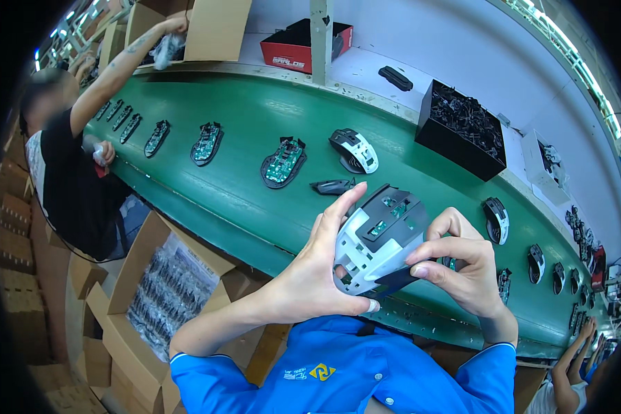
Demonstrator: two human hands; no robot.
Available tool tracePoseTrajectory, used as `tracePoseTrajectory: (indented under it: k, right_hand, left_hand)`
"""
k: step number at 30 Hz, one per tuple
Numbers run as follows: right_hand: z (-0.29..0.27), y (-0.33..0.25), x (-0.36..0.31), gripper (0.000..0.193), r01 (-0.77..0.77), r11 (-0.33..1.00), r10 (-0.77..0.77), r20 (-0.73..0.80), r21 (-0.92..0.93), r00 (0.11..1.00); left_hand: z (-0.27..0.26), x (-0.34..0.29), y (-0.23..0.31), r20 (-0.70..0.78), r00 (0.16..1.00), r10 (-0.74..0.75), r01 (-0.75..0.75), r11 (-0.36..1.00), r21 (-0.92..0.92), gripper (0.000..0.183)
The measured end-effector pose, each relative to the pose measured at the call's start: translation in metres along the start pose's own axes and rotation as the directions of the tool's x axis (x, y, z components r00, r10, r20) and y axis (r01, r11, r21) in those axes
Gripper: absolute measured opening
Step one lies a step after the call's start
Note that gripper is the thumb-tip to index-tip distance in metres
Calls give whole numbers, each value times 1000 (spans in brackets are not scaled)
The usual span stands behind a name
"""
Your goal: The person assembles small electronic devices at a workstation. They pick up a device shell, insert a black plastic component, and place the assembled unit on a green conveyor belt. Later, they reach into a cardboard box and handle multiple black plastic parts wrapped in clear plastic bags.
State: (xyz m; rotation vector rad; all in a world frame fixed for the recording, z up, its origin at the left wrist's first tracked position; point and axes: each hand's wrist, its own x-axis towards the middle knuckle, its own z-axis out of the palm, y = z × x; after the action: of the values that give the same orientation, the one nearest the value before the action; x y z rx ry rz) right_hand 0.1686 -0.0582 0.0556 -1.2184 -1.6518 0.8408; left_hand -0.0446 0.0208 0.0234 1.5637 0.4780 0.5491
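Observation:
A partly assembled computer mouse [369,252] with a black and white shell is held up over the near edge of the belt. Green circuit board shows through openings in its top. My left hand [307,279] grips the shell between thumb and fingers on its left side. My right hand [466,265] is closed at the mouse's lower right, thumb and index finger pinching a dark flat piece [395,280] against the shell. Just beyond, a loose dark curved piece [333,186] lies on the belt, near a black and white mouse [355,150].
The green conveyor belt [234,193] carries circuit boards on black bases [283,164] to the left and mice [497,219] to the right. A black box [462,127] of small dark parts stands behind. Left, a co-worker [69,159] reaches into a carton; an open carton [134,345] sits below.

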Motion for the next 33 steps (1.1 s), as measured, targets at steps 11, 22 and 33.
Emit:
tracePoseTrajectory:
  k: [11,22,33]
  right_hand:
    - [3,-3,-2,37,-58,964,95,-132,260,987]
    - [-7,5,-10,42,156,988,-156,-111,-8,982]
    - [-10,3,-8,46,138,990,-142,-113,-36,983]
  left_hand:
    - [7,-7,3,-36,999,-35,38,996,75,95]
    - [11,-6,12,-16,1000,-23,26,962,271,94]
    - [15,-5,13,-9,996,94,-82,913,400,94]
